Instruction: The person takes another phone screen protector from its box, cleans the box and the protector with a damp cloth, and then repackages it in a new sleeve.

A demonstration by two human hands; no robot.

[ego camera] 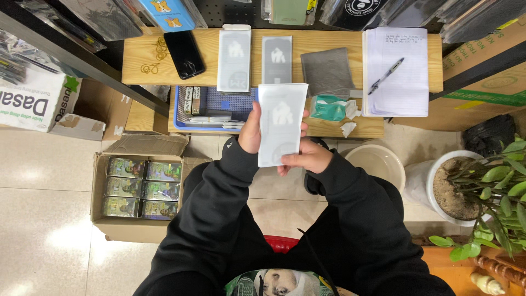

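Both hands hold a flat white packet [280, 123] with a grey animal figure printed on it, upright in front of the wooden shelf [137, 60]. My left hand [251, 130] grips its left edge. My right hand [307, 157] pinches its lower right corner. On the shelf behind lie two similar packets, one white [234, 59] and one grey [276, 57], a black phone [184, 53], a grey cloth [327, 71] and a notepad [395, 82] with a pen [386, 75] on it.
A blue tray [236, 103] with small boxes sits on the lower shelf beside a teal wipe packet [327, 107]. An open cardboard box [131, 230] of small boxes stands on the floor at left. A white bucket [378, 163] and a potted plant [471, 189] stand at right.
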